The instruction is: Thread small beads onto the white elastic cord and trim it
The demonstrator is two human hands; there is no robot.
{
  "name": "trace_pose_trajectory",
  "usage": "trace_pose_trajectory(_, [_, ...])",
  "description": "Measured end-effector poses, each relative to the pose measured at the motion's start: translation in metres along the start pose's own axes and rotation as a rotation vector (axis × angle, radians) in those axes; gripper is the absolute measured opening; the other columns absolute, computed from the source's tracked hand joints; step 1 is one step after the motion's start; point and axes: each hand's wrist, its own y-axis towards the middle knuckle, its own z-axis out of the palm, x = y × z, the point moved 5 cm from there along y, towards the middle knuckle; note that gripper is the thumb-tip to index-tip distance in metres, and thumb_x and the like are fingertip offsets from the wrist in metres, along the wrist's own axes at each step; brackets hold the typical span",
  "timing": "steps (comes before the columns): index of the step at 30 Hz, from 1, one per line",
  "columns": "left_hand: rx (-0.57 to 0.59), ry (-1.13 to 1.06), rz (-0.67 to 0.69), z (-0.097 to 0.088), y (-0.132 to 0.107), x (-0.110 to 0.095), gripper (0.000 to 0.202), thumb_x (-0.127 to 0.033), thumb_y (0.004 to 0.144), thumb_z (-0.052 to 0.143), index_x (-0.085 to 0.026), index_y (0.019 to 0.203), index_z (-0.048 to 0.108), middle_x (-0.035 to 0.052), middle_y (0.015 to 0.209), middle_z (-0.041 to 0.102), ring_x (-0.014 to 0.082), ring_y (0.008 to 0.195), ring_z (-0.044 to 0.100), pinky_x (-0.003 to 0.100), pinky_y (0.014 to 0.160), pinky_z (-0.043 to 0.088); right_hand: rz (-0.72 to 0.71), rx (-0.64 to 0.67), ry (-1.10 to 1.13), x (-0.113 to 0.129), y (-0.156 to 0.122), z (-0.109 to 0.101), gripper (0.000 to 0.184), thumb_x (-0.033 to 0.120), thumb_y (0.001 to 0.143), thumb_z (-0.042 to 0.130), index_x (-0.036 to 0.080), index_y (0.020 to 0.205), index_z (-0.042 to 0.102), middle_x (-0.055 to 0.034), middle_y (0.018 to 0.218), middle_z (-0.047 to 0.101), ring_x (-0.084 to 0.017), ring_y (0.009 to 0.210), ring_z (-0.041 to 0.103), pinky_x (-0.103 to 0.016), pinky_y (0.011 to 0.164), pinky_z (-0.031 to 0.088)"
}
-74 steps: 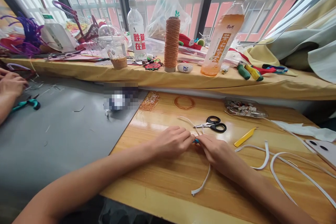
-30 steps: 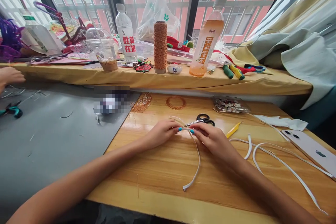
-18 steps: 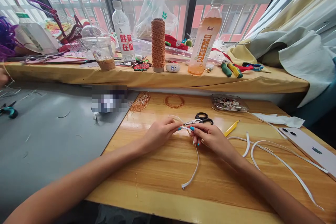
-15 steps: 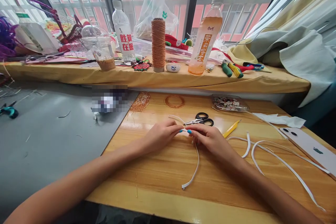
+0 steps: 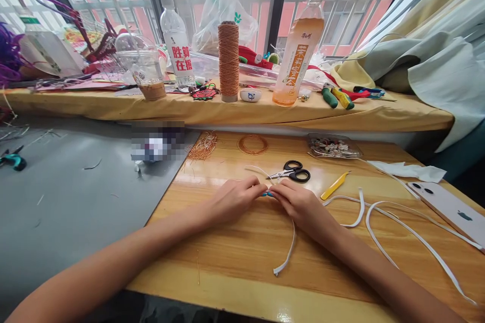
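Strip (image 5: 291, 245) tail swung right; left hand (image 5: 235, 199), right hand (image 5: 299, 205) pinch it; tray (image 5: 357, 153) holds trinkets (image 5: 331, 146)

Tabletop (image 5: 227, 267) bare at front-left, open thru to grey mat (image 5: 76, 202). Scissors (image 5: 293, 171) just beyond right hand (image 5: 299, 207) block fwd; coil (image 5: 252, 144), tray (image 5: 333, 145) further back. Strip (image 5: 293, 239) trails to front edge. Right cluttered: yellow pick (image 5: 333, 186), loose strips (image 5: 361, 207), phone (image 5: 450, 207).
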Motion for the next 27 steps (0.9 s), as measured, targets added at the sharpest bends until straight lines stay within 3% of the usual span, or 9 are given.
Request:
trace_pose_trajectory(8, [-0.102,-0.289,-0.039,-0.004,0.004,0.009,0.024,-0.022,0.083,0.036,-0.016,0.096,0.056,0.0054,0.083,0.056,0.0113,0.076,0.053,0.021,0.067,0.043,-0.107,0.012,-0.192,0.008,-0.001,0.002,0.025,0.019,0.085,0.032,0.013,0.087,0.056,-0.0053,0.07,0.052,-0.013,0.06,0.048,-0.024,0.055,0.038])
trace_pose_trajectory(10, [-0.153,-0.343,-0.08,-0.008,0.013,0.022,0.025,-0.024,0.083,0.037,-0.015,0.093,0.057,0.0055,0.084,0.057,0.0109,0.079,0.054,0.021,0.071,0.043,-0.115,-0.012,-0.212,0.008,-0.001,0.004,0.024,0.016,0.085,0.031,0.012,0.087,0.055,-0.0057,0.072,0.053,-0.013,0.06,0.048,-0.024,0.054,0.038])
trace_pose_trajectory(13, [-0.216,-0.267,-0.289,-0.012,0.033,0.058,0.025,-0.024,0.082,0.037,-0.015,0.091,0.058,0.0062,0.089,0.057,0.0121,0.082,0.053,0.023,0.074,0.042,-0.115,-0.034,-0.207,0.005,0.001,0.009,0.022,0.015,0.084,0.032,0.013,0.084,0.054,-0.005,0.07,0.053,-0.013,0.059,0.048,-0.023,0.055,0.037])
trace_pose_trajectory(16, [-0.048,-0.12,-0.387,-0.003,0.063,0.088,0.024,-0.023,0.08,0.039,-0.016,0.088,0.061,0.006,0.091,0.058,0.0145,0.083,0.054,0.025,0.076,0.041,-0.111,-0.043,-0.175,0.003,0.003,0.012,0.02,0.015,0.084,0.033,0.014,0.082,0.053,-0.0049,0.071,0.053,-0.013,0.062,0.049,-0.022,0.057,0.037])
trace_pose_trajectory(19, [0.101,-0.034,-0.494,0.009,0.09,0.105,0.026,-0.027,0.078,0.04,-0.016,0.082,0.063,0.0073,0.087,0.061,0.0168,0.079,0.056,0.026,0.071,0.041,-0.105,-0.043,-0.154,0.001,0.003,0.013,0.019,0.014,0.083,0.034,0.014,0.082,0.052,-0.0051,0.072,0.054,-0.013,0.064,0.049,-0.022,0.057,0.037])
trace_pose_trajectory(22, [0.204,0.017,-0.552,0.018,0.106,0.107,0.027,-0.03,0.074,0.042,-0.015,0.078,0.064,0.0103,0.082,0.063,0.0189,0.074,0.057,0.026,0.065,0.041,-0.099,-0.035,-0.151,0.002,0.002,0.011,0.017,0.014,0.083,0.035,0.014,0.08,0.052,-0.0046,0.072,0.054,-0.012,0.063,0.049,-0.022,0.057,0.036])
trace_pose_trajectory(27, [0.257,0.023,-0.541,0.019,0.113,0.1,0.022,-0.018,0.066,0.044,-0.011,0.068,0.065,0.0129,0.076,0.063,0.0185,0.069,0.057,0.025,0.06,0.039,-0.101,-0.024,-0.167,0.003,0.002,0.009,0.018,0.014,0.083,0.035,0.013,0.077,0.052,-0.004,0.07,0.053,-0.012,0.06,0.047,-0.022,0.055,0.035])
